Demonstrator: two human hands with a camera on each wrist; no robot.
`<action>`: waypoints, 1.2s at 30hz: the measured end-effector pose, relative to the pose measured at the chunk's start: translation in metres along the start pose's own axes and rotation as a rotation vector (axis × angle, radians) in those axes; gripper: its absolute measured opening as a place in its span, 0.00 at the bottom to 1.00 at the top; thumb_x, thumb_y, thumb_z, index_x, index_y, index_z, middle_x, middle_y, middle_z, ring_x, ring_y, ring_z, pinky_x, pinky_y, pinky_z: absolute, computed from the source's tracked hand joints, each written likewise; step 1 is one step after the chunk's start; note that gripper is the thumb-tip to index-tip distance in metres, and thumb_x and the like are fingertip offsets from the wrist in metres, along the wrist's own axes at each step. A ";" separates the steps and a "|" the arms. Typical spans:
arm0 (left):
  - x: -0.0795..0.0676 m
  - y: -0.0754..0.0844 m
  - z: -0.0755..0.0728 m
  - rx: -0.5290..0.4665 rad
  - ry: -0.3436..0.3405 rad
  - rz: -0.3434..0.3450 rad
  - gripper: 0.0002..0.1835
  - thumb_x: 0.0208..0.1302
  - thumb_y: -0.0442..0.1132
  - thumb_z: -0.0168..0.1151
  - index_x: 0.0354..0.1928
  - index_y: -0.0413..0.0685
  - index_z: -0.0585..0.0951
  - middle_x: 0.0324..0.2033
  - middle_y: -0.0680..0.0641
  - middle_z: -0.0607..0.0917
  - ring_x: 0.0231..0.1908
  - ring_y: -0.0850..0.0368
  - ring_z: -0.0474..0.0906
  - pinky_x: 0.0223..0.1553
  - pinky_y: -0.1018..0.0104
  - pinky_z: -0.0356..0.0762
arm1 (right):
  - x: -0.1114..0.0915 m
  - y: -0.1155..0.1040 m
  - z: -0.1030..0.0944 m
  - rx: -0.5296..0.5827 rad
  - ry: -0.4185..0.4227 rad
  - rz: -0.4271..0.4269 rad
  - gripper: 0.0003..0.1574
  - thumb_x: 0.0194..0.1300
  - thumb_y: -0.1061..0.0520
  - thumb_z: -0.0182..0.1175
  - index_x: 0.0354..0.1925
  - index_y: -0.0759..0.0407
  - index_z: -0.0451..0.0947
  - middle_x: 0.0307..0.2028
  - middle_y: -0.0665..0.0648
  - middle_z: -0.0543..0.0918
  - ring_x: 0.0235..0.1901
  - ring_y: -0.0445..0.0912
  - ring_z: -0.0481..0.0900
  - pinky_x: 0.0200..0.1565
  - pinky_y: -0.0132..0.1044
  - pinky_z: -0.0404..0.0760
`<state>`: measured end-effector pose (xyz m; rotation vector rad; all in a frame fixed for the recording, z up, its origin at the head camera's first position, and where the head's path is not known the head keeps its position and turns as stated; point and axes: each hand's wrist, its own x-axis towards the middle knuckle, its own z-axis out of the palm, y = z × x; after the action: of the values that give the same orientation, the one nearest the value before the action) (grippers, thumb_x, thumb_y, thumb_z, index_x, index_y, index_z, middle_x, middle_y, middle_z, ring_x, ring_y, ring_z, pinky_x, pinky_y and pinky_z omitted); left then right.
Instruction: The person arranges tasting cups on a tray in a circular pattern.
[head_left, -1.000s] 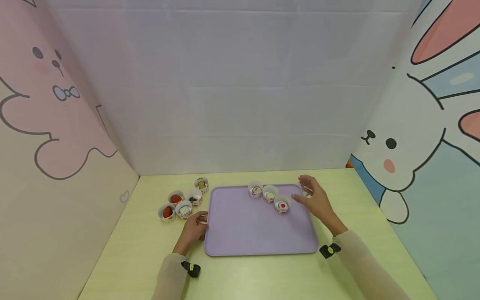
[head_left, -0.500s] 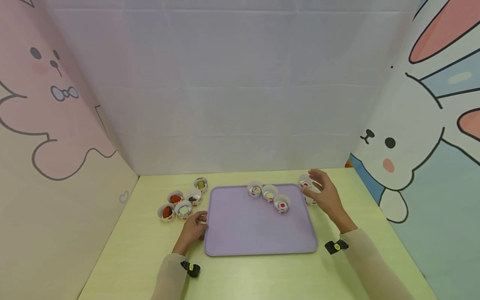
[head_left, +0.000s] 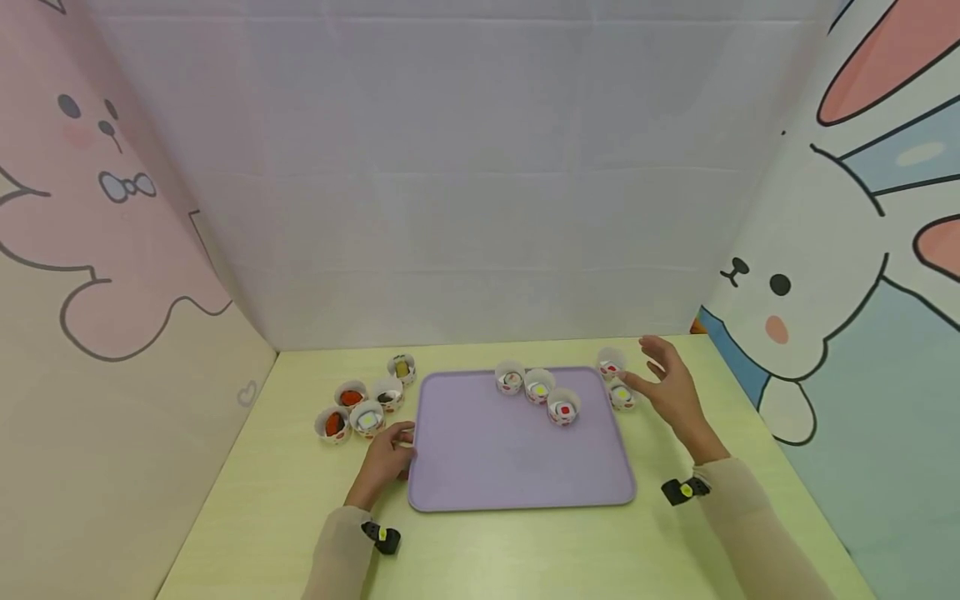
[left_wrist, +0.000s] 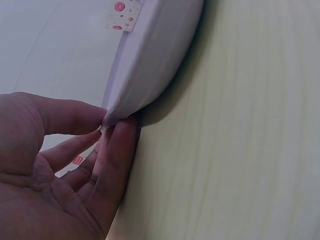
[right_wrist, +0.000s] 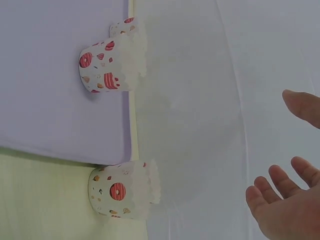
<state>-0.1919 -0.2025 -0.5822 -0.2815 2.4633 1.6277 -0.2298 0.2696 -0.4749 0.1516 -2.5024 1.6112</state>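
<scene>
The pale surface (head_left: 525, 554) carries a lilac tray (head_left: 495, 462), its long axis running left to right, with a broad strip of surface before its near edge. The left grip (head_left: 384, 458) pinches the tray's left edge; the right grip (head_left: 671, 392) is spread, thumb apart from fingers, near two cups (head_left: 621, 406) just beside the tray's right edge. Three cups (head_left: 564, 420) stand upright toward its far right corner, with open room leftward and nearer. Five more cups (head_left: 369, 432) cluster past its left edge.
</scene>
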 end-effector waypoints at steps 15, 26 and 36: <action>0.001 0.000 0.000 -0.008 -0.004 -0.012 0.26 0.60 0.27 0.58 0.63 0.42 0.75 0.47 0.41 0.79 0.33 0.56 0.76 0.23 0.61 0.81 | 0.001 0.036 -0.002 -0.001 -0.009 0.116 0.56 0.60 0.47 0.69 0.75 0.60 0.50 0.74 0.66 0.57 0.73 0.63 0.54 0.71 0.58 0.57; -0.001 0.001 0.000 -0.005 -0.003 -0.008 0.26 0.60 0.27 0.58 0.63 0.42 0.75 0.47 0.41 0.78 0.32 0.56 0.75 0.23 0.61 0.80 | 0.002 0.063 0.006 -0.006 -0.057 0.207 0.58 0.61 0.52 0.69 0.76 0.62 0.45 0.74 0.69 0.54 0.73 0.65 0.52 0.72 0.57 0.55; -0.001 0.001 0.000 0.003 0.004 -0.005 0.26 0.60 0.27 0.58 0.62 0.42 0.75 0.46 0.41 0.79 0.32 0.56 0.76 0.22 0.61 0.81 | 0.005 0.078 0.019 -0.036 -0.112 0.290 0.62 0.60 0.52 0.69 0.77 0.59 0.39 0.75 0.69 0.51 0.74 0.66 0.51 0.72 0.58 0.56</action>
<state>-0.1915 -0.2017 -0.5814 -0.2899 2.4655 1.6235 -0.2494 0.2851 -0.5515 -0.1355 -2.7425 1.7002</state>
